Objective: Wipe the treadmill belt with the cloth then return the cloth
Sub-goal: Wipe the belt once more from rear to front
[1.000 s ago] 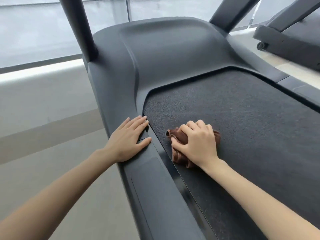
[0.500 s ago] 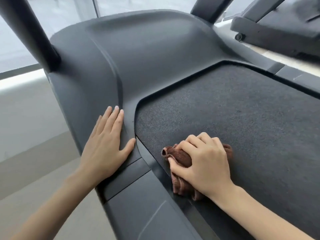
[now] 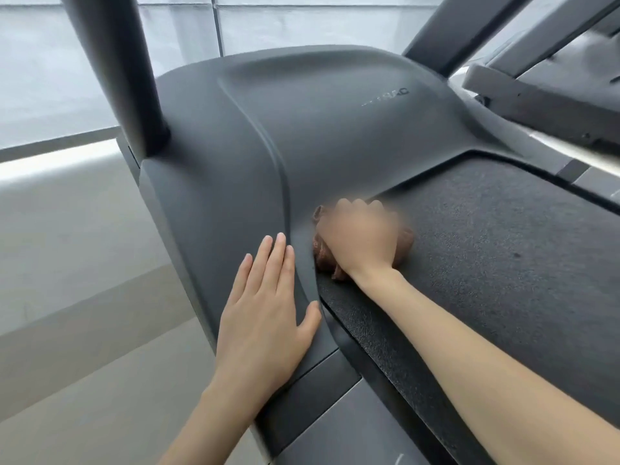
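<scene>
Head view: crumpled brown cloth [image 3: 323,255] wiping dark textured treadmill belt [image 3: 503,263].
Right hand [image 3: 360,236] has its grip curled round it for pressure; flat left hand [image 3: 265,317] braces on grey cover [image 3: 218,196].

Left hand [image 3: 265,323], right hand [image 3: 360,238]: two hands. One cloth [image 3: 323,255]. Two treadmills [image 3: 302,129] [image 3: 543,95].

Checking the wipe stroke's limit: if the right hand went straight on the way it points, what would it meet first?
Probably the motor cover, whose raised edge borders the belt just beyond the right hand and its cloth; blur hides the exact gap.
</scene>
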Motion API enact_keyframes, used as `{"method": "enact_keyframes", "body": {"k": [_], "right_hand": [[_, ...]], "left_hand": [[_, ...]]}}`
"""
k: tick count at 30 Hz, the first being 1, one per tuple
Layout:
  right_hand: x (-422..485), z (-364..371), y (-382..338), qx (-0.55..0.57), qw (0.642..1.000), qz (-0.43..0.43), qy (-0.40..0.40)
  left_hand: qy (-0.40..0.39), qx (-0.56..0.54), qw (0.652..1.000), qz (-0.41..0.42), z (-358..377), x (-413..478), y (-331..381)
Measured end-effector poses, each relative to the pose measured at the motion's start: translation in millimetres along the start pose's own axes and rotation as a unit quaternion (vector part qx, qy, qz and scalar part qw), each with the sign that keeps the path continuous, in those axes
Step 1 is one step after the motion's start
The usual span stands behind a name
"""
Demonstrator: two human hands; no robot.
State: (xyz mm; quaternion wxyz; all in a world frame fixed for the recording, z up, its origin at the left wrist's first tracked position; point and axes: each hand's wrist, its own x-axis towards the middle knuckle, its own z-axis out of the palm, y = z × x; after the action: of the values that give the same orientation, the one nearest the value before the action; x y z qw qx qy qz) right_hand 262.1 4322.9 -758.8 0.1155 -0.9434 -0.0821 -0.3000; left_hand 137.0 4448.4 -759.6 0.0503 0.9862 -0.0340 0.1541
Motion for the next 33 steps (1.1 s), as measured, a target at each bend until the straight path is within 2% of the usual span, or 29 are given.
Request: {"method": "enact_keyframes", "body": {"k": [4, 9, 14, 19, 23, 28, 33], "right_hand": [[-28, -24, -2, 0.033, 0.997, -0.064, -0.015], [-70, -61, 15, 0.092, 0.980, -0.160, -0.072], [-125, -114, 56, 0.112, 0.977, -0.158, -0.090], [-158, -144, 95, 0.087, 0.982, -0.156, -0.068], [-139, -127, 96, 0.078, 0.987, -0.127, -0.059], [-88, -89, 94, 0.043, 0.997, -0.058, -0.036], [-6, -36, 98, -0.029, 0.997, 0.041, -0.053]], "left_hand": [[0.011, -0.020, 1.000, -0.004, -2, 2, -1], [0.020, -0.034, 0.999, 0.010, 2, 4, -5], [-0.009, -0.021, 1.000, 0.021, 2, 4, 1], [-0.045, -0.019, 0.993, 0.111, 13, 20, 19], [-0.080, -0.060, 0.988, 0.120, 16, 47, 37], [-0.080, 0.003, 0.988, 0.134, 23, 45, 42], [-0.092, 0.003, 0.986, 0.143, 24, 42, 44]]}}
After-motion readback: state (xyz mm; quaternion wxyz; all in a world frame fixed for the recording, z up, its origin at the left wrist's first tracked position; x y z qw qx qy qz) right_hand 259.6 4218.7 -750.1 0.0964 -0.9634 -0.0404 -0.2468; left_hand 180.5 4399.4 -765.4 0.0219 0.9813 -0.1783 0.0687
